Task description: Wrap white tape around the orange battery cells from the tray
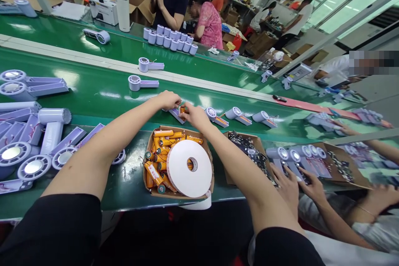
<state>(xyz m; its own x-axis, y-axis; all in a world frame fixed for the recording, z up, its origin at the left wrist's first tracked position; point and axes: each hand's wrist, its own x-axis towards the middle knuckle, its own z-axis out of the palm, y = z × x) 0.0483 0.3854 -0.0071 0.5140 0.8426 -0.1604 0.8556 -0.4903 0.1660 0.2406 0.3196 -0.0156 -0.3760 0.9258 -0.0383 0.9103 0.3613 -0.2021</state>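
Over the green belt, both my hands meet at a lavender handheld fan body (177, 116), partly hidden by my fingers. My right hand (197, 117) is closed on an orange battery (182, 109) at the fan body. My left hand (169, 99) is pinched just beside it, and whatever its fingertips hold is too small to make out. Below my hands sits a cardboard box (213, 174) of orange wired batteries (155, 171), with a large white tape roll (177, 174) lying on top.
Lavender fan bodies (34, 168) are heaped at left. Several fans with orange batteries (220, 121) lie on the belt to the right. A box of circuit boards (249, 149) stands near a co-worker's hands (288, 185). A white tumbler (122, 8) stands across the belt.
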